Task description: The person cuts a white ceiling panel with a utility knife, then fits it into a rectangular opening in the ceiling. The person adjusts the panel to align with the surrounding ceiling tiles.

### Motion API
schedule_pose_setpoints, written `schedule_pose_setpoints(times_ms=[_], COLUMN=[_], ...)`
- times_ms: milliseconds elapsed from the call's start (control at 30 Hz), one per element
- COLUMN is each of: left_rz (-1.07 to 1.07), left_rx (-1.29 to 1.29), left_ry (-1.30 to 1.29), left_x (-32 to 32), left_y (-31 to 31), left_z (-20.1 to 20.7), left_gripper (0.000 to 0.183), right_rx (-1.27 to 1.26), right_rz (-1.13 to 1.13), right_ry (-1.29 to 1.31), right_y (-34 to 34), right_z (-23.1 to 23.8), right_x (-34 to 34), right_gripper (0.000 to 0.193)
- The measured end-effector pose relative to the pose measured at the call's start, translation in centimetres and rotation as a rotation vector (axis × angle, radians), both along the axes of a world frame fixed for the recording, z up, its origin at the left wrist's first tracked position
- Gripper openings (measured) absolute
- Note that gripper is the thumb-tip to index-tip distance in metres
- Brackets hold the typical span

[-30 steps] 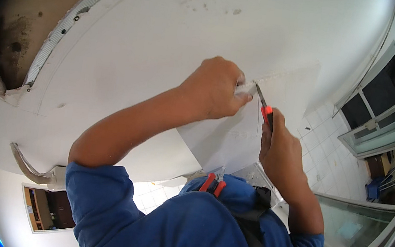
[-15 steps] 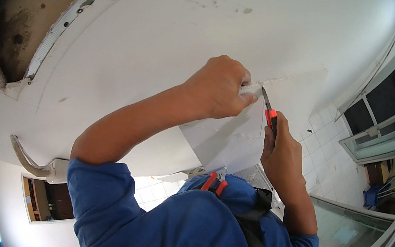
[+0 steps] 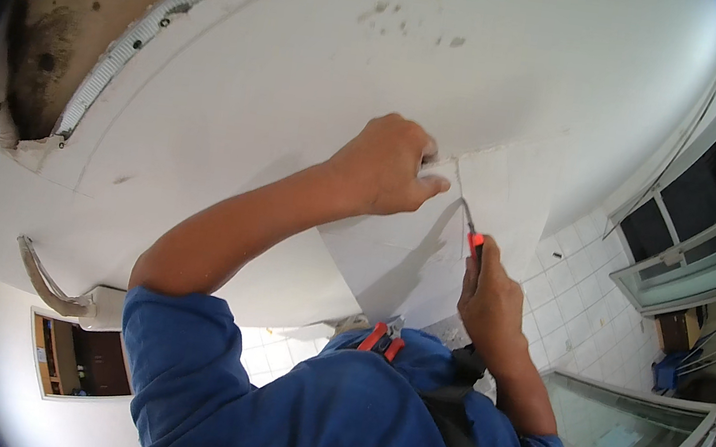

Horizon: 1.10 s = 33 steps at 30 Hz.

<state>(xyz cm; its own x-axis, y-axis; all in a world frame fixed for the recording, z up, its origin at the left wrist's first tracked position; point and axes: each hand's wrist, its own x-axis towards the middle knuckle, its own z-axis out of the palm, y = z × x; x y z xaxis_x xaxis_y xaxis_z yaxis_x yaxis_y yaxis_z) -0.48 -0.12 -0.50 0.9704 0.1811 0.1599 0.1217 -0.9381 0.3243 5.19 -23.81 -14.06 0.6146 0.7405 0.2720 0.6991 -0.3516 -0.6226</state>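
My right hand [image 3: 492, 298] is closed round the handle of a red and black utility knife [image 3: 475, 240]. Its blade points up and touches a thin line on a white board [image 3: 505, 192]. To the left, my left hand [image 3: 387, 166] has its fingers curled and its thumb out at the board's upper edge, seemingly pinching it; the fingertips are partly hidden. The knife tip sits a little right of and below my left thumb. Behind both hands stretches a large white panel surface [image 3: 255, 113] with pencil-like lines and dark smudges.
Red-handled pliers [image 3: 383, 341] sit at the front of my blue shirt. A ragged opening with a metal edge strip [image 3: 119, 60] lies at upper left. A bent pipe [image 3: 47, 279] sticks out at left. Windows [image 3: 695, 207] and a tiled surface [image 3: 579, 277] are at right.
The knife has moved down and slightly left along the line on the board. My left hand stays at the board's edge, and the whole view has shifted slightly.
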Motion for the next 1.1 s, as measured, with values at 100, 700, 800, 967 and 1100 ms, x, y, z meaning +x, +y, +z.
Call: schedule_pose_setpoints(times_ms=[100,700,800,967,1100], left_rz=[0.057,0.054,0.075,0.128,0.106], left_rx=[-0.059,-0.156,-0.127,-0.186,-0.147], left_ry=[0.066,0.118,0.161,0.220,0.171], left_x=[0.2,0.9,0.4,0.6,0.0], left_y=[-0.1,0.0,0.7,-1.0,-2.0], left_z=[0.3,0.5,0.2,1.4,1.2], left_gripper=[0.039,0.042,0.041,0.040,0.040], right_rx=[-0.123,-0.268,-0.140,0.070,0.160], right_rz=[0.014,0.074,0.085,0.030,0.068], right_ry=[0.041,0.103,0.152,0.221,0.099], right_y=[-0.1,-4.8,-6.9,-4.7,-0.8], right_z=[0.9,-6.2,-9.1,0.5,5.3], right_x=[1.0,1.3,-0.1,0.8,1.6], right_gripper=[0.032,0.034,0.038,0.040,0.040])
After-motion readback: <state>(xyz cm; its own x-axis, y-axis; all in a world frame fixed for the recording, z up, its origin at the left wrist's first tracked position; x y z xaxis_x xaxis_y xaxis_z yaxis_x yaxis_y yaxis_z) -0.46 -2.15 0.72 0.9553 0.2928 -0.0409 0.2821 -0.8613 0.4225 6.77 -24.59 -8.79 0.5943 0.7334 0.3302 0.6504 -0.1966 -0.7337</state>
